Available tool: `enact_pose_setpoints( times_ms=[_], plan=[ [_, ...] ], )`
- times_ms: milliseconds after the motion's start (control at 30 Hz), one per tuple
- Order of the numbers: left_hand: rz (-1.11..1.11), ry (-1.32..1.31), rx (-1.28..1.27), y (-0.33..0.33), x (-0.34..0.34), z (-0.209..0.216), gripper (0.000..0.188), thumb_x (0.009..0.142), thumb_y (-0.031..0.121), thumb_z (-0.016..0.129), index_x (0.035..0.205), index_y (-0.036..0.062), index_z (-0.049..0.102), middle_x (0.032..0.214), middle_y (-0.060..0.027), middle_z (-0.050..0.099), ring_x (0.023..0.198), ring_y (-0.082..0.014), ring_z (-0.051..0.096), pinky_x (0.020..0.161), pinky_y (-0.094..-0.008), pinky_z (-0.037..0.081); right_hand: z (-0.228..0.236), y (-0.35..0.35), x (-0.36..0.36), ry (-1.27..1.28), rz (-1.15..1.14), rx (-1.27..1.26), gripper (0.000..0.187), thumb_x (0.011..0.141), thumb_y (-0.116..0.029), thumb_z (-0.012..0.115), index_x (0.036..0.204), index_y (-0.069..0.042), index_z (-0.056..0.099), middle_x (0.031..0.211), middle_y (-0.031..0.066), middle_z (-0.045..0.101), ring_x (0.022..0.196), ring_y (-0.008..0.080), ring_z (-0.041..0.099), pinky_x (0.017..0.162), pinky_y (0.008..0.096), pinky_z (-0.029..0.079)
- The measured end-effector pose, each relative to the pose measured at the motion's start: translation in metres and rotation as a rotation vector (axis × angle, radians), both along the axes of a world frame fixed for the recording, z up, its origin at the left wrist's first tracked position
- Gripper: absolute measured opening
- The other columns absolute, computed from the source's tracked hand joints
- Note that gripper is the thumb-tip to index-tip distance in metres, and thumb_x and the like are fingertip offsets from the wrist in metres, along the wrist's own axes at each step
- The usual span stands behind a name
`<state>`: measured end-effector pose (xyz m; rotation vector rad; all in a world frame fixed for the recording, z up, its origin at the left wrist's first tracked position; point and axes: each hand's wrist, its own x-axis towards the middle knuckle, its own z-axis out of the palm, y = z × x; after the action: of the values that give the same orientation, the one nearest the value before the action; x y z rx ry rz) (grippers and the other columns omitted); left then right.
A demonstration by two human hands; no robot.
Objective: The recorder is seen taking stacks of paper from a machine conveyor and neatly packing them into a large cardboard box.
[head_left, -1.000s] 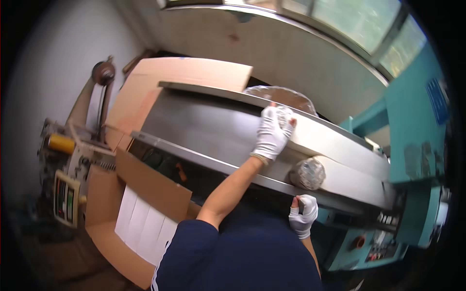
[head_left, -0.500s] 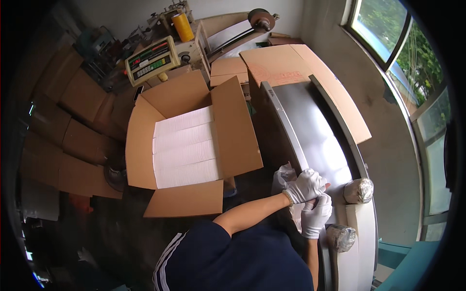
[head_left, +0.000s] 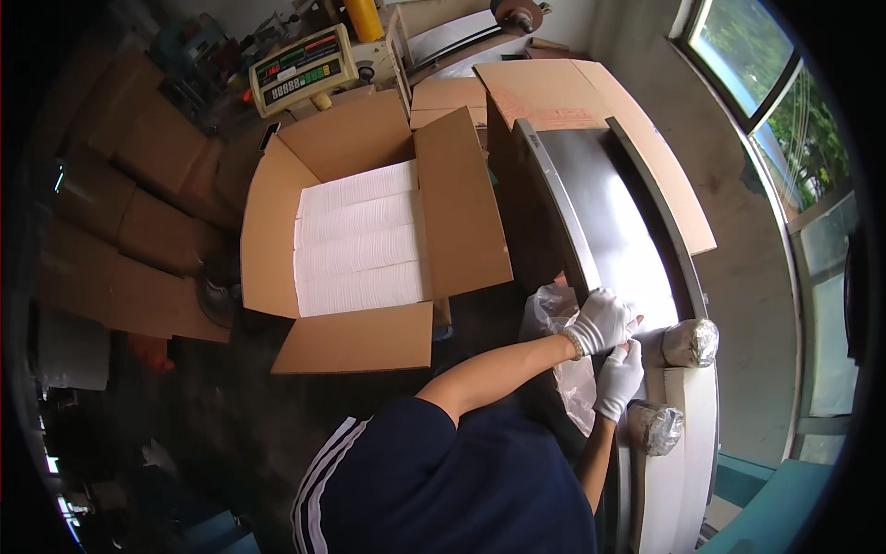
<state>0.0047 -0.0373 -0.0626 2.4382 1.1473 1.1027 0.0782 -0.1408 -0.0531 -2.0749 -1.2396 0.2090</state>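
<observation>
My left hand [head_left: 602,323] and my right hand [head_left: 618,380], both in white gloves with bare fingertips, meet over the near part of a shiny metal chute [head_left: 604,212]. Their fingers are drawn together in pinches. Whatever lies between them, if anything, is too small to make out. Beside my right hand, two blocks wrapped in shiny film, the farther wrapped block [head_left: 690,343] and the nearer wrapped block [head_left: 655,428], rest at a long white paper stack [head_left: 681,462] in the chute. A crumpled clear plastic bag [head_left: 574,379] hangs along the chute's left side, by my left wrist.
An open cardboard box [head_left: 469,203] holds rows of white folded paper [head_left: 360,240]. Behind it stand a weighing scale [head_left: 303,69] with a lit display and a yellow cylinder [head_left: 365,18]. Flattened cardboard [head_left: 637,111] lies beyond the chute. More cartons [head_left: 166,222] are stacked left; a window [head_left: 748,65] is right.
The view has shifted, so the box and chute sit higher in the picture. My hands stay close together over the chute, with the fingertips slightly farther apart.
</observation>
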Motion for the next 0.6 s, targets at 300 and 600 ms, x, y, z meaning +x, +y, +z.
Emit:
enact_pose_setpoints(
  times_ms=[300,600],
  plan=[
    [0.003,-0.002,0.004,-0.001,0.005,-0.014,0.035,0.09,0.034,0.06,0.064,0.0127,0.068,0.063,-0.0103,0.067,0.061,-0.0294,0.063,0.071,-0.0418,0.048,0.001,-0.001,-0.003,-0.02,-0.051,-0.01,0.023,0.095,-0.024,0.051,0.099,-0.008,0.067,0.085,0.0245,0.069,0.078,0.0457,0.066,0.067,0.0515,0.05],
    [-0.012,0.086,-0.02,0.0,0.006,-0.012,0.038,0.092,0.036,0.059,0.065,0.0111,0.068,0.063,-0.0109,0.067,0.064,-0.0302,0.064,0.073,-0.0421,0.048,0.003,-0.002,-0.004,-0.04,-0.057,-0.032,0.021,0.096,-0.024,0.051,0.099,-0.009,0.065,0.082,0.0235,0.069,0.076,0.0455,0.065,0.066,0.0526,0.049]
  ],
)
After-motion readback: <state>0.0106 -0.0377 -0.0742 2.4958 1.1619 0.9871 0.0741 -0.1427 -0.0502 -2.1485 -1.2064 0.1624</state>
